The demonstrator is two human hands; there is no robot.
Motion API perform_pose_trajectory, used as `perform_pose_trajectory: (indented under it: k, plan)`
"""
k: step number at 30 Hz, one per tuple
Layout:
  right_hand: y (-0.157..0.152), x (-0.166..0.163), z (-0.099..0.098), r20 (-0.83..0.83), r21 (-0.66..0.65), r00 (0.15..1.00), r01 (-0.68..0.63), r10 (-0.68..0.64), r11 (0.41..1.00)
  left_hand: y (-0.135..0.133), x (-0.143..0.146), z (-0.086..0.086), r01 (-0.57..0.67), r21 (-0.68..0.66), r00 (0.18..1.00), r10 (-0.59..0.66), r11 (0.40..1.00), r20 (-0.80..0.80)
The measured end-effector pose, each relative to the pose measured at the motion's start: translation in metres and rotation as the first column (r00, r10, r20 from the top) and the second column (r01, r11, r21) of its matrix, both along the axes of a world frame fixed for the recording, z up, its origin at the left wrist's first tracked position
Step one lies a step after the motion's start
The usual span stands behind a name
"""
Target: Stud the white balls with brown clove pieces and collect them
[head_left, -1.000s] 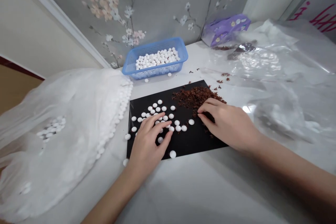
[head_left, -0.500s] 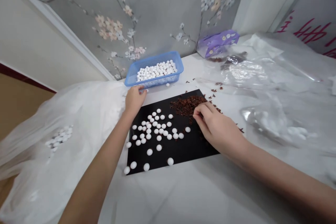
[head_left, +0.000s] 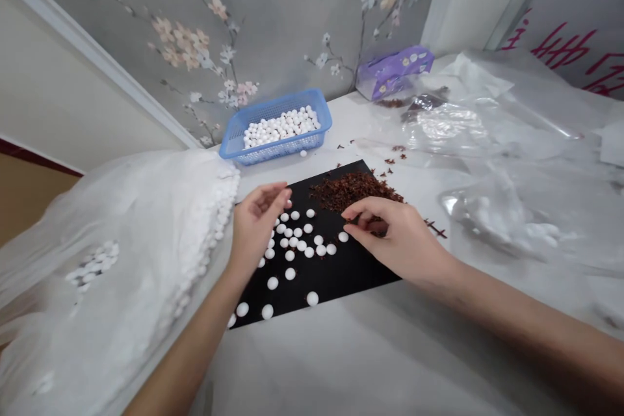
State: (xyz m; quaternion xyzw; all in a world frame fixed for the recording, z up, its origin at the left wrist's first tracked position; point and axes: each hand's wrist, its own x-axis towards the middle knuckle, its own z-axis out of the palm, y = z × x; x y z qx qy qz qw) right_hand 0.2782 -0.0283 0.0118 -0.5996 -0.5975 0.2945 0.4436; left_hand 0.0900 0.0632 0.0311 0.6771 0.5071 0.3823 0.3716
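Currently hovers left hand (head_left: pixel 256 227) over left edge of black mat (head_left: pixel 341 273) on bench (head_left: pixel 365 351), fingers loosely curled and apart. With right hand (head_left: pixel 394 240), presses fingers together at near edge of brown pile (head_left: pixel 351 185); contents of pinch hidden. Between hands, scattered on mat: white beads (head_left: pixel 302 244). More in blue basket (head_left: pixel 280 148) behind.

A board (head_left: pixel 341 273) is lying on the table (head_left: pixel 365 351), reaching under the left fingers (head_left: pixel 280 195) and the right fingers (head_left: pixel 353 213). Loose balls (head_left: pixel 299 240) are lying on it between the two sets of fingers and nearer than them. A pile of dried bits (head_left: pixel 351 185) is sitting on the board just behind the right fingers. A basket (head_left: pixel 273 151) holding more balls is standing well behind the left fingers. A sack (head_left: pixel 121 260) is sprawling left of the left fingers. Plastic bags (head_left: pixel 511 162) are spreading right of the right fingers, and a packet (head_left: pixel 392 71) is lying far behind them.
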Motion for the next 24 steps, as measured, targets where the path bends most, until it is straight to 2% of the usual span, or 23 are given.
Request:
perform_pose_trajectory:
  k: [4, 8, 13, 16, 20, 24]
  plan:
    - [-0.002, -0.001, -0.002, 0.01, 0.063, 0.999, -0.049, 0.049, 0.997, -0.066, -0.006, -0.001, 0.012, -0.14, 0.989, 0.008, 0.99, 0.145]
    - [-0.005, -0.003, -0.004, 0.024, 0.086, 0.997, -0.076, 0.074, 0.993, -0.096, -0.008, -0.007, 0.029, -0.171, 0.983, 0.002, 0.985, 0.182]
    - [-0.006, -0.004, -0.003, 0.023, 0.118, 0.991, -0.132, 0.13, 0.984, -0.105, -0.004, -0.009, 0.087, -0.136, 0.972, -0.054, 0.987, 0.227]
    - [-0.007, -0.004, -0.002, 0.017, 0.152, 0.985, -0.17, 0.17, 0.974, -0.106, -0.002, -0.014, 0.099, -0.198, 0.967, -0.047, 0.975, 0.251]
    - [-0.008, -0.006, 0.001, -0.026, 0.081, 0.987, -0.154, 0.157, 0.985, -0.105, 0.001, -0.019, 0.053, -0.293, 0.975, 0.014, 0.955, 0.222]
    - [-0.01, -0.008, 0.003, -0.057, -0.006, 0.99, -0.129, 0.128, 0.992, -0.104, 0.001, -0.019, 0.06, -0.338, 0.98, 0.008, 0.939, 0.197]
